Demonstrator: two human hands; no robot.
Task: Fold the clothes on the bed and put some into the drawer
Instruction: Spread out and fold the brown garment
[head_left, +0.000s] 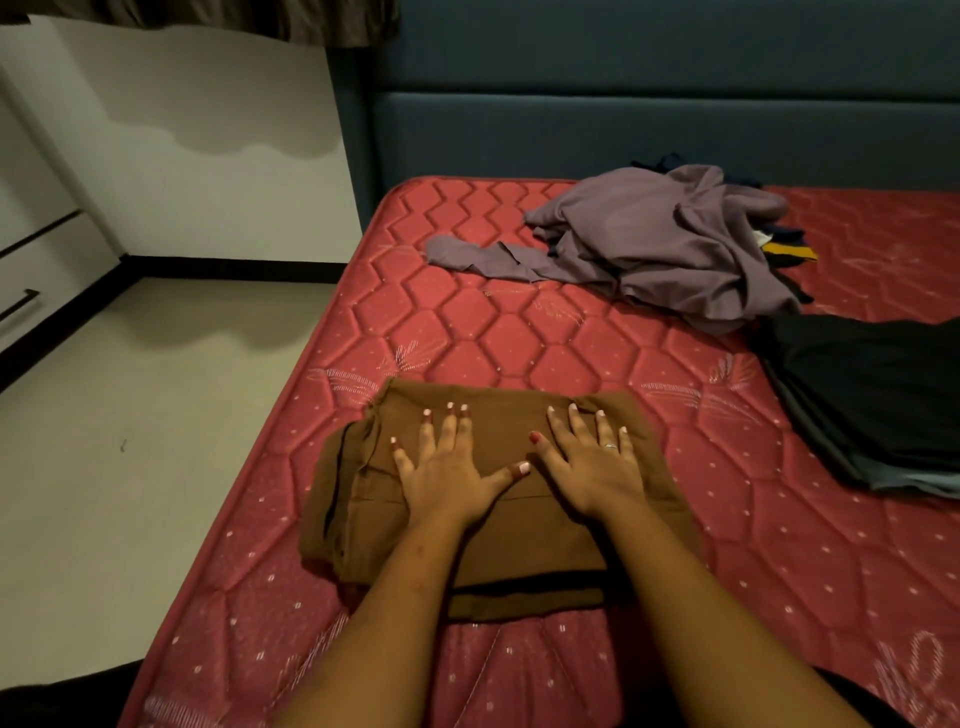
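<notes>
A brown garment (524, 545) lies folded into a rough rectangle on the red quilted mattress (467, 322), near its front edge. My left hand (447, 467) lies flat on the left half of the fold, fingers straight and spread. My right hand (592, 462) presses flat on the right half, a ring on one finger. A crumpled purple garment (660, 244) sits farther back toward the headboard, over some dark and yellow cloth (784, 249). Dark folded clothes (872, 395) are stacked at the right edge. White drawers (31, 270) with dark handles stand at the far left.
A blue padded headboard (649, 130) closes the far side of the bed. Pale floor (130, 415) runs between the bed's left edge and the drawer unit. A white wall (208, 156) with a dark skirting stands behind that floor.
</notes>
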